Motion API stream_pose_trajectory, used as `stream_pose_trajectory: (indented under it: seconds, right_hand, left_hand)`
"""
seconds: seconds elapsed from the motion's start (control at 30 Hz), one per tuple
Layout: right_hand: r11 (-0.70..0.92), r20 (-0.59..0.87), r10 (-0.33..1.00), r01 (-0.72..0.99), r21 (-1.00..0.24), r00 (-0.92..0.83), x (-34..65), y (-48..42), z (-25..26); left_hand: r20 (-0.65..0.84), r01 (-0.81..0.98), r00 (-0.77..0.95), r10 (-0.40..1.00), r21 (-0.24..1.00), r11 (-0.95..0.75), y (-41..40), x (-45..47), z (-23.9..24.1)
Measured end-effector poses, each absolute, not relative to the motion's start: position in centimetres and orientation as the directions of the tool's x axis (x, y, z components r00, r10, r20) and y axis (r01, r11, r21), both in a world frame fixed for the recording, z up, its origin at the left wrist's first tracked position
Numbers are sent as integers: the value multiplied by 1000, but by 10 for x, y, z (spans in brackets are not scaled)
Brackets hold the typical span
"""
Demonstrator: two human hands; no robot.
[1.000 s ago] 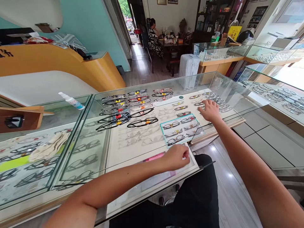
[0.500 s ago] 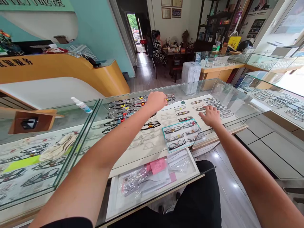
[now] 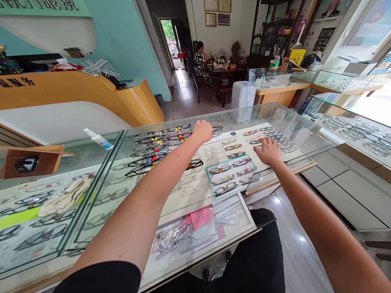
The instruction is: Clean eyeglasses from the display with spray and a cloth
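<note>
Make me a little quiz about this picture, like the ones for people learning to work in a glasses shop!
1. True or false: some eyeglasses lie between the left hand and the right hand.

2. Which of these is closest to the spray bottle?
A) the right hand
B) the left hand
C) the suitcase

3. Fill in the blank: the brightest paper in the open drawer is coloured ____.

Key:
1. True
2. B
3. pink
</note>
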State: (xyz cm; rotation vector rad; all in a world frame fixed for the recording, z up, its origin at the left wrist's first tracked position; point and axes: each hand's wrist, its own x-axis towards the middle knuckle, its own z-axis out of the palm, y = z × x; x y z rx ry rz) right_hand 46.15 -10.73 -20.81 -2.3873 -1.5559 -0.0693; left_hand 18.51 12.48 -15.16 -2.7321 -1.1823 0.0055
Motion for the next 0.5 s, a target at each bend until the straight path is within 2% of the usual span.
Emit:
stream_pose_trajectory:
  seconds: [0.37, 0.5]
  right_hand:
    - [-392, 172, 888, 898, -197, 426, 458, -107, -205]
    - [-396, 163, 889, 897, -195, 428, 457, -107, -203]
  left_hand:
    - [62, 729, 681, 730, -155, -667, 148, 190, -167]
    - [83, 729, 684, 725, -120, -674, 155, 190, -174]
